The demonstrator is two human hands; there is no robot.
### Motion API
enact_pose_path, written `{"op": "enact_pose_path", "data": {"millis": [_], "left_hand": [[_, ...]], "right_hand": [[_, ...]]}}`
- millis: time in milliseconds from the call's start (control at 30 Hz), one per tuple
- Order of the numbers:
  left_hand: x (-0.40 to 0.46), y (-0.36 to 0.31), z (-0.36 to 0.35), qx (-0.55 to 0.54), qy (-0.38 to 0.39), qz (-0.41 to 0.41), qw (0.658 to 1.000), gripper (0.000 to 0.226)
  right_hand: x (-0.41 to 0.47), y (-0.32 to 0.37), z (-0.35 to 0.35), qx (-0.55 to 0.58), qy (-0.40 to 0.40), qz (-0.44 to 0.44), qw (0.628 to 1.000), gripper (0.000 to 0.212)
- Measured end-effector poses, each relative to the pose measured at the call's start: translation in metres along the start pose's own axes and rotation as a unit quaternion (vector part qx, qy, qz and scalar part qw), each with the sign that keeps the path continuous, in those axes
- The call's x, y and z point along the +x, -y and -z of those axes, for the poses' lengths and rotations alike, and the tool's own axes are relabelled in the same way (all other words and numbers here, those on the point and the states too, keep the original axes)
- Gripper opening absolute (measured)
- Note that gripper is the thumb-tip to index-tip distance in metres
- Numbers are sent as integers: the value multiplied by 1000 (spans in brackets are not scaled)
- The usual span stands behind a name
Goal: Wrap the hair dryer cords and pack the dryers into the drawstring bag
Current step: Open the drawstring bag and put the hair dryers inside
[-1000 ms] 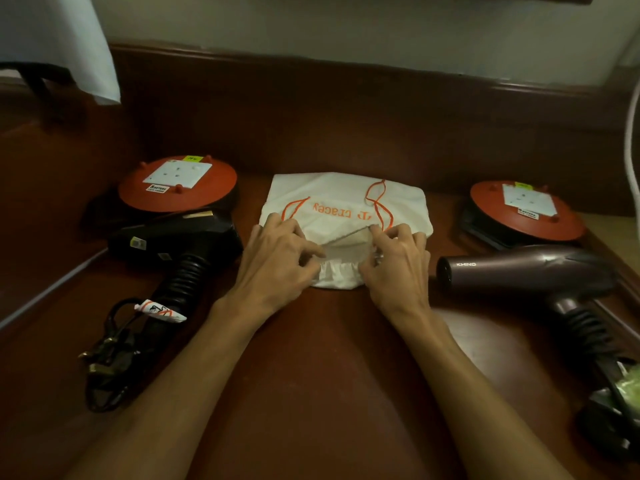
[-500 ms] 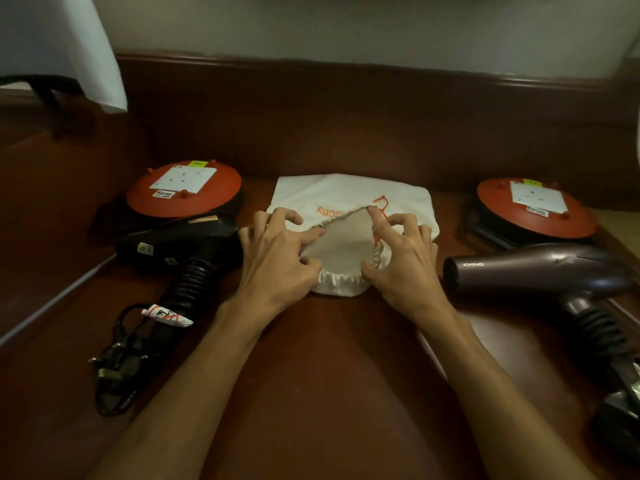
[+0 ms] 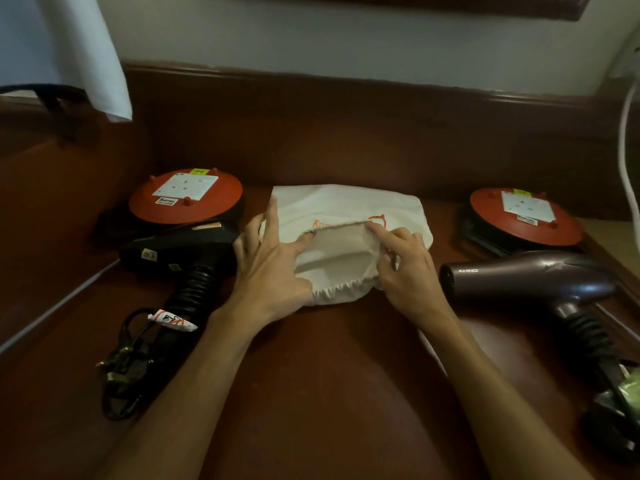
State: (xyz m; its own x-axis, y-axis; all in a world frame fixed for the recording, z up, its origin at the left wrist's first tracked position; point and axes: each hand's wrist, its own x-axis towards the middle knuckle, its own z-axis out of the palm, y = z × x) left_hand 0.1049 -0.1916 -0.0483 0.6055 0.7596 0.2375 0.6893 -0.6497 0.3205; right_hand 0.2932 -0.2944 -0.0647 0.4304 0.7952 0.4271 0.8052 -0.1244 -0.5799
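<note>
A white drawstring bag [image 3: 349, 206] with orange print lies at the middle of the wooden table, its gathered mouth facing me and pulled wide. My left hand [image 3: 268, 268] grips the mouth's left side. My right hand [image 3: 405, 268] pinches the upper right rim. A black hair dryer [image 3: 180, 247] lies left of the bag, its bundled cord and plug [image 3: 128, 362] near the front. A dark purple hair dryer [image 3: 526, 277] lies right of the bag, its cord [image 3: 620, 407] wound near the right edge.
Two red round extension reels [image 3: 185, 199] [image 3: 524, 216] sit at the back left and back right. A white cable [image 3: 627, 161] hangs down at the far right. White cloth [image 3: 86, 53] hangs at the upper left. A dark wooden backboard runs behind the table.
Both hands have spread the bag's mouth from nearly closed to wide, lifting the upper rim away from the lower one. The dryers have not moved.
</note>
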Motion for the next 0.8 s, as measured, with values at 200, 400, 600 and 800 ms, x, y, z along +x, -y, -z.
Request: {"op": "enact_pose_path", "data": {"millis": [200,400,600,800], "left_hand": [[5,10,-1,-37,-115,20,992,39],[9,18,-4,-51,-158,25,986,28],[5,14,3,-14,-88,11,996,62],[3,8,3,-25,-83,-19,996,75]], "right_hand": [[1,-3,15,83,-32,-33,995,58],[-2,-2,31,169,-25,-16,985,48],[-2,-5,29,120,6,-5,993,30],[-4,-2,27,4,-18,-3,1000,49]]}}
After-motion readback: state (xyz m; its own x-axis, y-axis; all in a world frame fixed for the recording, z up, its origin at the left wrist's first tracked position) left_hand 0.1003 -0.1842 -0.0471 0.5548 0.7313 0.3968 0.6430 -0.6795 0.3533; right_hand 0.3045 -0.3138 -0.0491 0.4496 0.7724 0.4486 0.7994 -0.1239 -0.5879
